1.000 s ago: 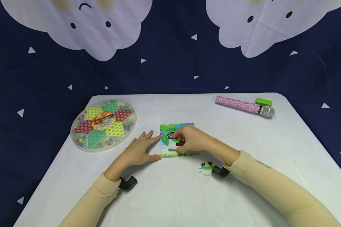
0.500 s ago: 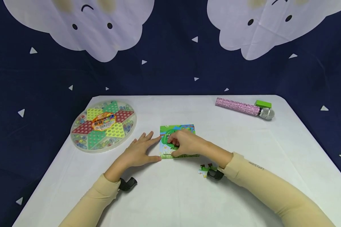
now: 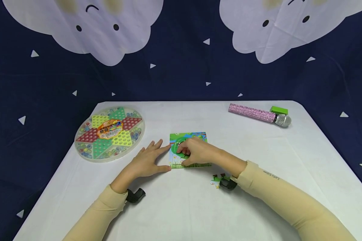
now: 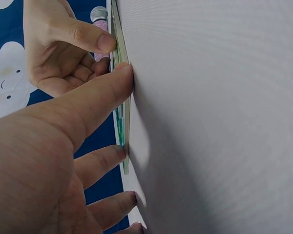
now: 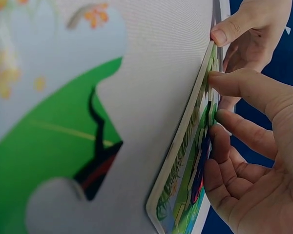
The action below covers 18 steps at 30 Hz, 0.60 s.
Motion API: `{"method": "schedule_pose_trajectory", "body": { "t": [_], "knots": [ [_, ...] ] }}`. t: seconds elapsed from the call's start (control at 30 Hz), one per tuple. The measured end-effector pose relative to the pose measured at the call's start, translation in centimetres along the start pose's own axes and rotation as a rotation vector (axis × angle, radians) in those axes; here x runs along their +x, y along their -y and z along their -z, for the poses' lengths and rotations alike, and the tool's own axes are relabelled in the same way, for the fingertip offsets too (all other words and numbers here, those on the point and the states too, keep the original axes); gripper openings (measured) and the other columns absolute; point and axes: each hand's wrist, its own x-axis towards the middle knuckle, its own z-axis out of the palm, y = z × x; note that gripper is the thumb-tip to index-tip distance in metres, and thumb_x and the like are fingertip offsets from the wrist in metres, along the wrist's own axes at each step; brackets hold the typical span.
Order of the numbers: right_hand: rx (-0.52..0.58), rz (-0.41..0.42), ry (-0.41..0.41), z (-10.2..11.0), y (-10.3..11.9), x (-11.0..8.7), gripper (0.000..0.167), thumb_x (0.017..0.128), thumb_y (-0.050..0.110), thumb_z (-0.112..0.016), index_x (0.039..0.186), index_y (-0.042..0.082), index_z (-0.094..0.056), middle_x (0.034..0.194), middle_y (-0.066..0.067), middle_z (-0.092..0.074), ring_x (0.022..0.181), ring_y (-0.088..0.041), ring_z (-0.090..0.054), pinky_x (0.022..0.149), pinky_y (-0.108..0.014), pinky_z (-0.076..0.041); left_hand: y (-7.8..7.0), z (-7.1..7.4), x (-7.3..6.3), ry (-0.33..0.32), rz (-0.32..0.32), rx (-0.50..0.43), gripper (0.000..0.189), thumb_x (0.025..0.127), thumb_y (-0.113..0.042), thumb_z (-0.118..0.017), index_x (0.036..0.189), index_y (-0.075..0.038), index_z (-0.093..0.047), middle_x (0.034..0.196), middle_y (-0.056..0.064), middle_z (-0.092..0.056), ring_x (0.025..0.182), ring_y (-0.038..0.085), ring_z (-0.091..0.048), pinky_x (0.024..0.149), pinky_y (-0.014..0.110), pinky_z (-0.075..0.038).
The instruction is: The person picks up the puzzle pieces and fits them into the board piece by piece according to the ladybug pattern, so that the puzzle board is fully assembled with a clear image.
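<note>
My right hand is over the jigsaw board, pinching a puzzle piece between thumb and curled fingers, low against the board's surface. Much of that piece is covered by the hand. The board shows a green leaf, flowers and a grass border. At its left edge, my left hand lies with spread, straight fingers; thumb and index finger touch the board's side. A loose puzzle piece, green with dark bits, lies on the table below my right wrist, partly behind the wrist camera, and looms large in the right wrist view.
On the left of the white table sits a round Chinese checkers set with marbles. Back right lie a pink glitter microphone and a green block. A dark blue cloth with clouds hangs behind.
My right hand has moved slightly left and down with the puzzle piece, which now lies lower against the board. Over the last half second it barely shifts. The left hand stays put.
</note>
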Motion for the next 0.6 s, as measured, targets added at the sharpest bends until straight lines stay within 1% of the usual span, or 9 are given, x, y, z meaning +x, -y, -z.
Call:
{"method": "schedule_pose_trajectory", "body": {
  "t": [0.33, 0.6],
  "knots": [
    [0.010, 0.000, 0.009, -0.05, -0.22, 0.12, 0.035, 0.087, 0.013, -0.090, 0.119, 0.003, -0.080, 0.096, -0.001, -0.077, 0.085, -0.011, -0.066, 0.077, -0.019, -0.055, 0.10, -0.03, 0.07, 0.003, 0.004, 0.001, 0.088, 0.095, -0.053, -0.078, 0.168, -0.025, -0.040, 0.178, 0.020, -0.022, 0.164, 0.052, -0.016, 0.126, 0.079, -0.017],
    [0.011, -0.009, 0.022, 0.08, -0.01, 0.17, 0.035, 0.088, 0.013, -0.090, 0.119, 0.003, -0.080, 0.094, -0.001, -0.076, 0.081, -0.007, -0.062, 0.073, -0.018, -0.053, 0.07, -0.03, 0.02, 0.004, 0.000, -0.003, 0.087, 0.095, -0.053, -0.078, 0.168, -0.025, -0.040, 0.178, 0.021, -0.021, 0.164, 0.053, -0.016, 0.126, 0.079, -0.017]
  ]
}}
